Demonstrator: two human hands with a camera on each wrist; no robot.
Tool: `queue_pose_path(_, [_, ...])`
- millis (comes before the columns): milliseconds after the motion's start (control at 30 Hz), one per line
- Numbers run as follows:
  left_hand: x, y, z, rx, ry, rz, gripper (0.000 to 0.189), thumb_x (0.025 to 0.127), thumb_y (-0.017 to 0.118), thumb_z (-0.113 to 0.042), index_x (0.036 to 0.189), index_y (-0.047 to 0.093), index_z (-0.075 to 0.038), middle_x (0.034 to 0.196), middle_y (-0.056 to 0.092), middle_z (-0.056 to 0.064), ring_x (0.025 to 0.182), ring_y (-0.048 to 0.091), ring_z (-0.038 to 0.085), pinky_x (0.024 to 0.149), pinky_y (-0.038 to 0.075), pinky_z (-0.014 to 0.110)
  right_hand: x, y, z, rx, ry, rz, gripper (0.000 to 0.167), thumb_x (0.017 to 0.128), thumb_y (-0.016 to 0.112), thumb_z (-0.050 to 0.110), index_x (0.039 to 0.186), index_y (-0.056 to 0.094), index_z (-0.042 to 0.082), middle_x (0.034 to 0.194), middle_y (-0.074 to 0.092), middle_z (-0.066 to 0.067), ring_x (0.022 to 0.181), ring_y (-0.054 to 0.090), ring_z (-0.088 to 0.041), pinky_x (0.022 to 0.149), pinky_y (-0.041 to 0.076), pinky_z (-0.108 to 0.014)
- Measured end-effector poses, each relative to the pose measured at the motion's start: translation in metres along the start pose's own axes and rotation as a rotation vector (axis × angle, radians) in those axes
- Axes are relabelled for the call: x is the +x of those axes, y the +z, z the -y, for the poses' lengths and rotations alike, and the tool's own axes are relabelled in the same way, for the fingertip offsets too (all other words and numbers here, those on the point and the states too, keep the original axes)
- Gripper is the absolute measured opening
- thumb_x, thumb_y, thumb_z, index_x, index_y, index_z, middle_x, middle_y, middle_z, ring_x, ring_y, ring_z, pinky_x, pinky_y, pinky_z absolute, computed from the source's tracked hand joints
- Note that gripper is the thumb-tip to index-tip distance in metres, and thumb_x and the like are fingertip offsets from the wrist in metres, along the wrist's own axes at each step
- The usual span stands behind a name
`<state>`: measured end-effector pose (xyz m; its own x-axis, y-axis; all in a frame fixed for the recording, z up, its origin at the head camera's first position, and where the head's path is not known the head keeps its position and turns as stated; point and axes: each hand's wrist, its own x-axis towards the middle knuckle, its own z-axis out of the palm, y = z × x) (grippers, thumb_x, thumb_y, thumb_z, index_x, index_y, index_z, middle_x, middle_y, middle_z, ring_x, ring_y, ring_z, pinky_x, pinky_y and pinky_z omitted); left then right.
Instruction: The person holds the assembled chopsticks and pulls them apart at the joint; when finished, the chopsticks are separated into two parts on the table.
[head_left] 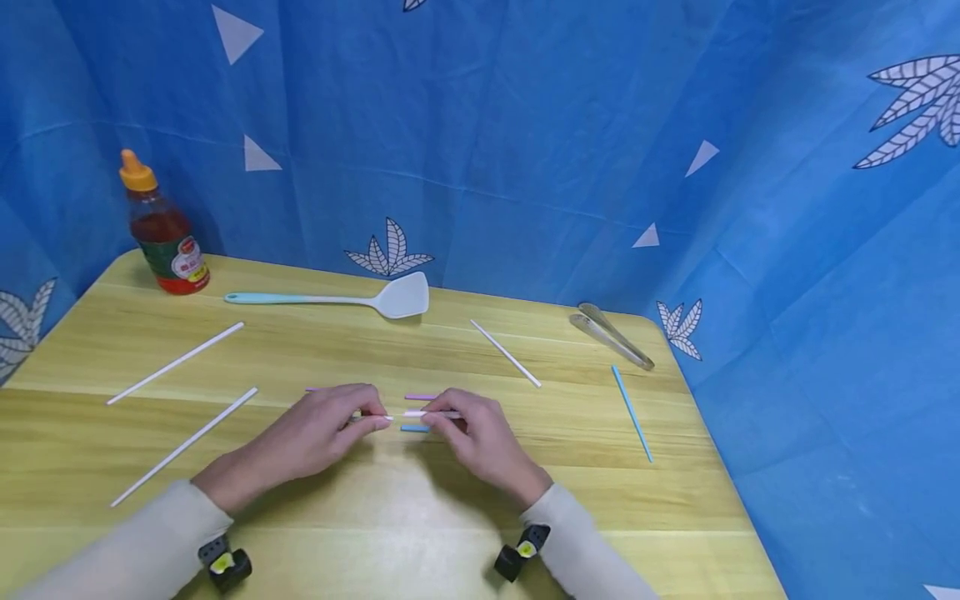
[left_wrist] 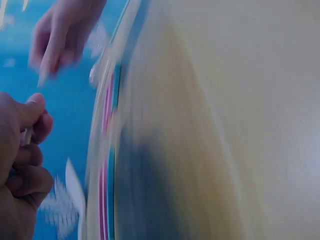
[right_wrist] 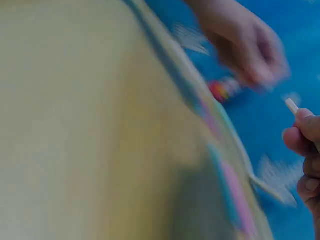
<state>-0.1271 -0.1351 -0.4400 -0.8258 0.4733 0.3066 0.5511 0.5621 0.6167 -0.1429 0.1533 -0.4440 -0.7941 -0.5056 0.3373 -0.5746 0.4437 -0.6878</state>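
Wood-grain table [head_left: 390,542] spans the foreground. Above it, the left hand [head_left: 318,433] and right hand [head_left: 480,433] each pinch a slim white piece [head_left: 412,413] (tips close, slightly apart). Beneath lie a blue stick [head_left: 414,428] and a purple stick [head_left: 420,397], partly hidden. Farther back sit a spatula [head_left: 405,296], tongs [head_left: 611,335] and a blue curtain [head_left: 510,108].
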Motion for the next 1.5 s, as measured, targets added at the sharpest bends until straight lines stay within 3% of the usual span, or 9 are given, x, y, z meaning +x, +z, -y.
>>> queue_pose_path(100, [-0.008, -0.019, 0.014, 0.015, -0.085, -0.055, 0.01, 0.106, 0.074, -0.024, 0.096, 0.072, -0.025, 0.082, 0.064, -0.013, 0.066, 0.045, 0.001, 0.06, 0.041, 0.024, -0.006, -0.025, -0.015, 0.035, 0.104, -0.122, 0.007, 0.105, 0.075, 0.014, 0.103, 0.078, 0.007, 0.09, 0.078, -0.008, 0.076, 0.07, -0.014, 0.068, 0.056, -0.02])
queue_pose_path(200, [-0.016, -0.038, 0.027, 0.055, -0.157, -0.102, 0.005, 0.105, 0.076, -0.024, 0.1, 0.076, -0.022, 0.079, 0.059, -0.01, 0.063, 0.041, 0.004, 0.057, 0.036, 0.025, -0.012, -0.049, -0.029, 0.051, 0.206, -0.191, 0.008, 0.104, 0.075, 0.014, 0.105, 0.079, 0.007, 0.091, 0.078, -0.011, 0.078, 0.07, -0.017, 0.069, 0.055, -0.02])
queue_pose_path(400, [-0.016, -0.053, 0.042, 0.091, -0.137, -0.054, 0.015, 0.106, 0.074, -0.016, 0.119, 0.08, -0.017, 0.106, 0.077, -0.003, 0.083, 0.06, 0.008, 0.071, 0.052, 0.03, -0.013, -0.065, -0.051, 0.013, 0.252, -0.155, 0.013, 0.108, 0.071, 0.019, 0.115, 0.08, 0.012, 0.101, 0.074, -0.005, 0.084, 0.061, -0.01, 0.074, 0.05, -0.022])
queue_pose_path(467, [-0.011, -0.054, 0.045, 0.104, -0.135, -0.034, 0.016, 0.106, 0.074, -0.016, 0.12, 0.081, -0.017, 0.112, 0.08, -0.001, 0.089, 0.064, 0.011, 0.077, 0.055, 0.033, -0.01, -0.063, -0.056, 0.002, 0.234, -0.134, 0.014, 0.108, 0.071, 0.019, 0.116, 0.08, 0.014, 0.103, 0.074, -0.003, 0.089, 0.062, -0.012, 0.079, 0.052, -0.024])
queue_pose_path(567, [-0.003, -0.052, 0.047, 0.104, -0.167, -0.009, 0.014, 0.105, 0.075, -0.019, 0.117, 0.081, -0.017, 0.108, 0.08, -0.002, 0.093, 0.067, 0.013, 0.083, 0.057, 0.039, -0.003, -0.056, -0.061, -0.012, 0.203, -0.107, 0.014, 0.108, 0.072, 0.019, 0.117, 0.082, 0.017, 0.107, 0.074, 0.001, 0.097, 0.065, -0.012, 0.088, 0.057, -0.028])
queue_pose_path(767, [0.015, -0.046, 0.054, 0.083, -0.249, 0.045, 0.01, 0.104, 0.077, -0.021, 0.114, 0.078, -0.018, 0.104, 0.078, -0.003, 0.098, 0.07, 0.018, 0.09, 0.058, 0.048, 0.015, -0.039, -0.058, -0.038, 0.192, -0.051, 0.015, 0.106, 0.074, 0.02, 0.118, 0.082, 0.018, 0.106, 0.075, 0.002, 0.093, 0.064, -0.012, 0.084, 0.055, -0.029])
queue_pose_path(1033, [0.037, -0.032, 0.059, 0.118, -0.23, 0.09, 0.006, 0.105, 0.074, -0.018, 0.11, 0.078, -0.018, 0.106, 0.074, 0.0, 0.095, 0.065, 0.017, 0.088, 0.056, 0.043, 0.04, -0.014, -0.055, -0.033, 0.261, 0.056, 0.011, 0.106, 0.073, 0.015, 0.116, 0.078, 0.012, 0.11, 0.078, -0.003, 0.103, 0.073, -0.017, 0.095, 0.061, -0.04])
queue_pose_path(1133, [0.043, -0.027, 0.06, 0.134, -0.241, 0.113, 0.006, 0.105, 0.073, -0.015, 0.109, 0.078, -0.016, 0.105, 0.072, 0.001, 0.095, 0.064, 0.018, 0.089, 0.055, 0.045, 0.047, -0.005, -0.054, -0.024, 0.279, 0.11, 0.009, 0.106, 0.073, 0.017, 0.114, 0.076, 0.014, 0.109, 0.078, -0.002, 0.106, 0.076, -0.015, 0.099, 0.061, -0.038])
queue_pose_path(1500, [0.051, -0.018, 0.063, 0.171, -0.238, 0.171, 0.005, 0.103, 0.076, -0.014, 0.107, 0.078, -0.015, 0.101, 0.073, 0.0, 0.098, 0.062, 0.021, 0.091, 0.053, 0.047, 0.06, 0.008, -0.056, -0.05, 0.27, 0.179, 0.005, 0.103, 0.078, 0.021, 0.104, 0.078, 0.016, 0.096, 0.071, 0.002, 0.085, 0.063, -0.009, 0.081, 0.053, -0.028])
